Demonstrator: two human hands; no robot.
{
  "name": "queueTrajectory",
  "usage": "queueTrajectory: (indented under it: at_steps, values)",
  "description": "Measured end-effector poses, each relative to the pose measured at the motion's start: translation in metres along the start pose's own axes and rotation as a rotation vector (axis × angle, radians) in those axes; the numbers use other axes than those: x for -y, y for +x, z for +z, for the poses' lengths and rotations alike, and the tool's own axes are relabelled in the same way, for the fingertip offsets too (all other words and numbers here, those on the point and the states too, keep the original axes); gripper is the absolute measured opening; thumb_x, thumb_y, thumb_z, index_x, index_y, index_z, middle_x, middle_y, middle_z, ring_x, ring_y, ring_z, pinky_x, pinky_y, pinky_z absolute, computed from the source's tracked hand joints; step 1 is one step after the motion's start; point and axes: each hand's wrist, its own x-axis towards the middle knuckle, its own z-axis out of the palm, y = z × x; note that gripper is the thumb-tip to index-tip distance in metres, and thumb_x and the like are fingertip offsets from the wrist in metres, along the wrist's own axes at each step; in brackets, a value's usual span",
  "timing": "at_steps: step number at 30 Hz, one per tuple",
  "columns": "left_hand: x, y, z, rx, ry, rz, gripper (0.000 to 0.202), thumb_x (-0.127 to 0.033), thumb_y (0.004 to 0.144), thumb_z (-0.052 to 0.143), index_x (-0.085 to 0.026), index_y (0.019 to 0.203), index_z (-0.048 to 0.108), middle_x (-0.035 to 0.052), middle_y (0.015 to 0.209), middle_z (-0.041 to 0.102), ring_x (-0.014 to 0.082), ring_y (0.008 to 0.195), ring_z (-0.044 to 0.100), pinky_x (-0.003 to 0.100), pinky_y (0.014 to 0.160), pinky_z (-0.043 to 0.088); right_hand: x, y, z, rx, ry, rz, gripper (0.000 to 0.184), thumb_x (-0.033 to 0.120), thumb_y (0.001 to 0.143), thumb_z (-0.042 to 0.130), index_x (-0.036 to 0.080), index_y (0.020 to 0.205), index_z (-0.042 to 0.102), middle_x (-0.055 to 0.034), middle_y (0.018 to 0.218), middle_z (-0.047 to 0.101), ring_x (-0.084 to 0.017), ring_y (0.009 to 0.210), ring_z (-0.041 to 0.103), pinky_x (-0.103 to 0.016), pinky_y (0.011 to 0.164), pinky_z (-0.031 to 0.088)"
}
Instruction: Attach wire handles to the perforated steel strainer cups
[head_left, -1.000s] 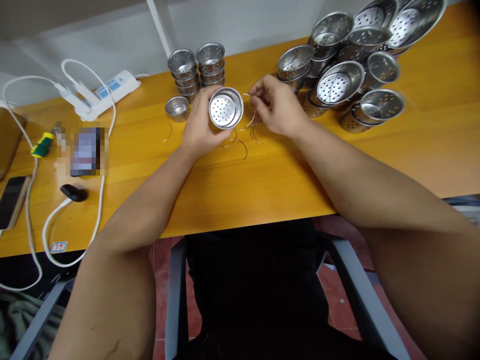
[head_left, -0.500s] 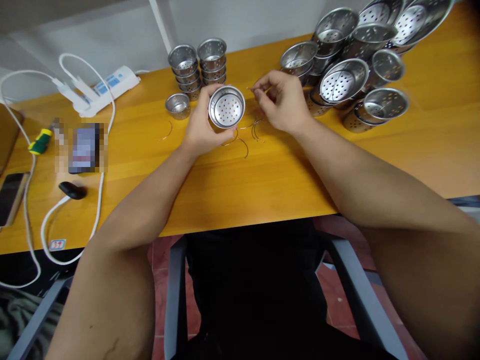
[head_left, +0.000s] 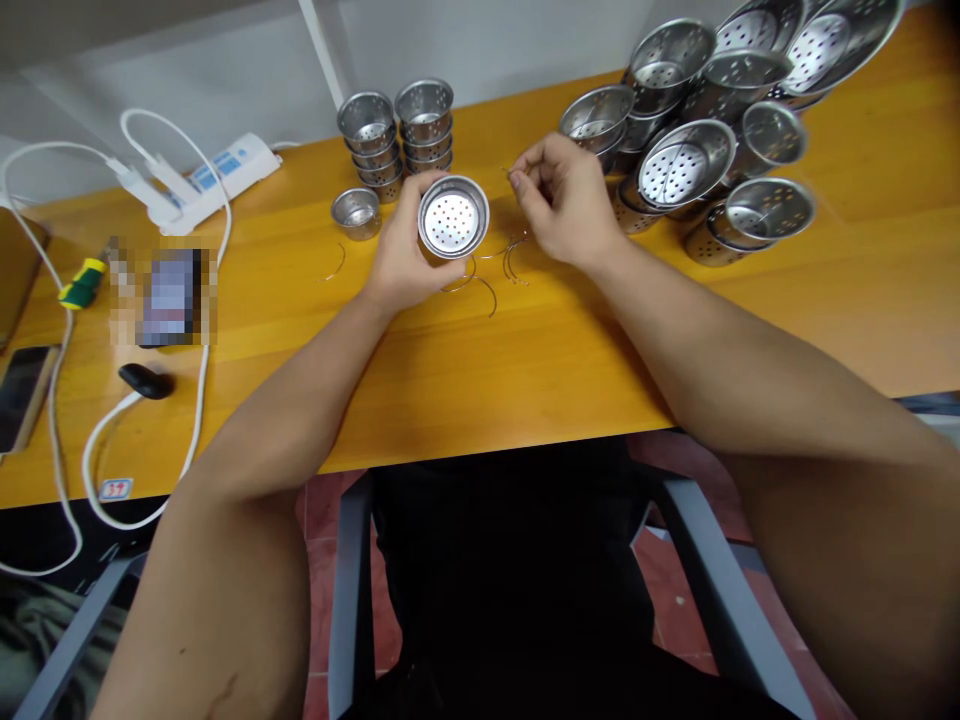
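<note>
My left hand (head_left: 401,255) is closed round a small perforated steel strainer cup (head_left: 452,216), tilted so its holed bottom faces me. My right hand (head_left: 561,205) is just right of the cup, fingers pinched on a thin wire piece (head_left: 510,176) held above the table. Several curved wire handles (head_left: 504,262) lie on the orange table (head_left: 525,350) under and between my hands. One more curved wire (head_left: 335,266) lies to the left.
Two stacks of strainer cups (head_left: 397,135) stand behind my hands, a single cup (head_left: 355,211) to their left. A heap of loose cups (head_left: 697,130) fills the back right. At left lie a power strip (head_left: 217,175), white cables, a screwdriver (head_left: 82,283), a phone (head_left: 21,395) and a black object (head_left: 142,380).
My right hand lifted a wire off the table and brought it up beside the cup. My left hand turned the cup slightly. Otherwise little has moved.
</note>
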Motion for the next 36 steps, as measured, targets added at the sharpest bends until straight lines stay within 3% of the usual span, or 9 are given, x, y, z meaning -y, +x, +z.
queueTrajectory:
  at_steps: [4,11,14,20,24,29,33,36]
  values:
    - [-0.001,0.001,0.000,-0.023,0.046,0.009,0.088,-0.050,0.092,0.098,-0.036,0.164,0.048,0.0131,0.157,0.069,0.0439,0.153,0.071,0.066,0.136,0.060,0.002,-0.001,-0.001,0.023,-0.049,0.046,0.058,0.101,0.107,0.064,0.044,0.109,0.067,-0.0005,0.074,0.064,-0.032,0.070,0.050,-0.053,0.071,0.048]
    - [0.010,-0.002,0.000,-0.039,0.012,-0.040,0.092,-0.070,0.089,0.103,-0.036,0.159,0.055,0.0115,0.158,0.071,0.0444,0.149,0.073,0.065,0.130,0.064,-0.004,0.002,0.001,-0.004,0.004,-0.009,0.064,0.103,0.106,0.067,0.039,0.109,0.067,-0.0007,0.083,0.067,-0.027,0.074,0.049,-0.048,0.075,0.047]
    - [0.009,-0.003,0.000,-0.038,-0.023,-0.035,0.096,-0.076,0.085,0.104,-0.035,0.157,0.056,0.0111,0.155,0.071,0.0441,0.144,0.075,0.065,0.128,0.064,-0.005,0.002,0.001,-0.001,0.019,-0.021,0.066,0.103,0.106,0.068,0.037,0.108,0.066,0.0009,0.082,0.062,-0.024,0.071,0.045,-0.046,0.075,0.044]
    - [-0.005,0.001,-0.007,-0.035,0.005,-0.030,0.101,-0.075,0.077,0.110,-0.039,0.156,0.059,0.0122,0.155,0.066,0.0469,0.152,0.067,0.070,0.134,0.058,-0.003,0.000,-0.001,0.037,0.019,0.067,0.062,0.102,0.104,0.071,0.041,0.108,0.067,-0.0008,0.088,0.075,-0.029,0.077,0.057,-0.049,0.078,0.046]
    - [-0.003,0.002,-0.008,-0.015,0.015,0.008,0.098,-0.076,0.078,0.112,-0.040,0.152,0.060,0.0127,0.155,0.067,0.0472,0.153,0.066,0.069,0.135,0.058,-0.009,0.002,-0.002,-0.007,0.008,0.074,0.061,0.104,0.103,0.069,0.044,0.113,0.072,-0.0023,0.086,0.074,-0.033,0.084,0.059,-0.052,0.083,0.048]
    - [0.004,0.002,-0.001,-0.023,-0.017,-0.020,0.106,-0.084,0.093,0.097,-0.043,0.172,0.039,0.0128,0.164,0.063,0.0456,0.157,0.067,0.067,0.136,0.058,-0.022,0.006,-0.002,-0.006,-0.069,0.023,0.064,0.102,0.107,0.063,0.042,0.120,0.078,-0.0081,0.115,0.086,-0.039,0.105,0.071,-0.060,0.096,0.054]
    - [0.002,0.004,-0.001,-0.043,-0.041,0.042,0.106,-0.097,0.099,0.078,-0.043,0.177,0.031,0.0145,0.173,0.054,0.0474,0.167,0.059,0.068,0.143,0.050,-0.026,0.006,-0.002,0.011,-0.043,0.067,0.058,0.100,0.104,0.070,0.044,0.112,0.079,-0.0030,0.099,0.087,-0.038,0.100,0.074,-0.059,0.095,0.055]
    - [0.000,0.005,-0.002,-0.088,-0.027,0.073,0.097,-0.097,0.104,0.065,-0.045,0.179,0.029,0.0133,0.177,0.049,0.0468,0.171,0.052,0.068,0.148,0.043,-0.029,0.008,-0.004,-0.009,-0.018,0.060,0.059,0.099,0.104,0.072,0.043,0.118,0.079,-0.0007,0.099,0.088,-0.035,0.096,0.075,-0.058,0.098,0.056]
